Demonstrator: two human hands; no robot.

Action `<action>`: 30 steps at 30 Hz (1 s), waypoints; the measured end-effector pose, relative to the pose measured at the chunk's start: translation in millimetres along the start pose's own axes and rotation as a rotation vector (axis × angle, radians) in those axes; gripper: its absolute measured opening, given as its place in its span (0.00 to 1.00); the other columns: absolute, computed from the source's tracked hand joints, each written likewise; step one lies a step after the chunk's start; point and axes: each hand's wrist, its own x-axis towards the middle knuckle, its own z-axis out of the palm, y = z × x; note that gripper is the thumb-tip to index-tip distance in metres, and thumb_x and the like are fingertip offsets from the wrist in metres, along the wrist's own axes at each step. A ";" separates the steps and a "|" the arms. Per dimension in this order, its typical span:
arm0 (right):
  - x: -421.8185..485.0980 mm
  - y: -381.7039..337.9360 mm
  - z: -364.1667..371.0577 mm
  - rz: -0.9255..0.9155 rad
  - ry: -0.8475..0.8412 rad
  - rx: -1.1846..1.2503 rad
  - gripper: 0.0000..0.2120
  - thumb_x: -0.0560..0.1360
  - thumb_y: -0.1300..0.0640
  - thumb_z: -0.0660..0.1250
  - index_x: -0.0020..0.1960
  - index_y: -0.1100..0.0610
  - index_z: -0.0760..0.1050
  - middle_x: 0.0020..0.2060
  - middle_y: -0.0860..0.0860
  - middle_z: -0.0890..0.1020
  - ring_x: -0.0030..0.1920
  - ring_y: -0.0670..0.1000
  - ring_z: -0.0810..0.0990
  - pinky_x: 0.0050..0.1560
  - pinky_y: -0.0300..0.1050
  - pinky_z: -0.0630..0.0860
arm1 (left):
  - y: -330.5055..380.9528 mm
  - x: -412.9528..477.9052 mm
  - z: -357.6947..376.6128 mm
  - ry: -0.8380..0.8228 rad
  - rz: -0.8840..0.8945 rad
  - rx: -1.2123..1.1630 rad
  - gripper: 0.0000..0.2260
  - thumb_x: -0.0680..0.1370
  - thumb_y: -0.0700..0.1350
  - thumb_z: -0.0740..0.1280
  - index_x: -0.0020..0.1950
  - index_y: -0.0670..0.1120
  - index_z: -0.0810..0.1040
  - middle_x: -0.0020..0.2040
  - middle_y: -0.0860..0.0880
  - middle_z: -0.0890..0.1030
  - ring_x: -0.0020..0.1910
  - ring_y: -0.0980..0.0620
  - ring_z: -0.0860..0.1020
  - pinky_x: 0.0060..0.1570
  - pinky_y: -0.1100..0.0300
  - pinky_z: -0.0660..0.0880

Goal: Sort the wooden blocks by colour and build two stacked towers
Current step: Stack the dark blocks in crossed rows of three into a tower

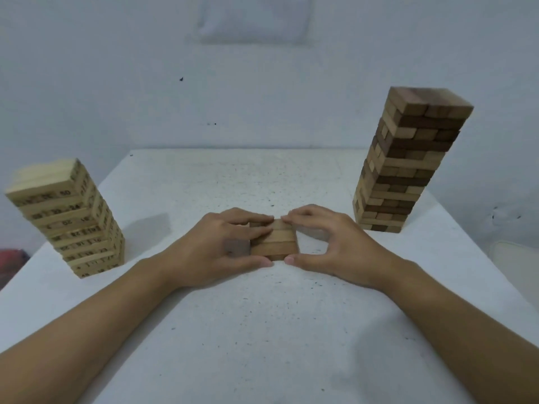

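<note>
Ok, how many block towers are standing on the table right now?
2: a pale numbered tower on the table at the left, a taller brown tower at the right. None seems hidden.

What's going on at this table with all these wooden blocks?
A person holds a small cluster of brown blocks in the middle of the white table, the left hand and right hand pinching it from either side. A pale numbered tower stands at the left, a taller brown tower at the right.
</note>
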 end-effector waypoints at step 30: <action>-12.2 -59.3 -176.6 -0.275 0.626 0.006 0.13 0.78 0.56 0.71 0.62 0.51 0.80 0.61 0.45 0.80 0.64 0.43 0.75 0.55 0.26 0.72 | 115.7 177.7 -97.9 0.318 0.220 -0.219 0.16 0.75 0.51 0.77 0.61 0.50 0.85 0.58 0.59 0.85 0.60 0.54 0.81 0.55 0.58 0.77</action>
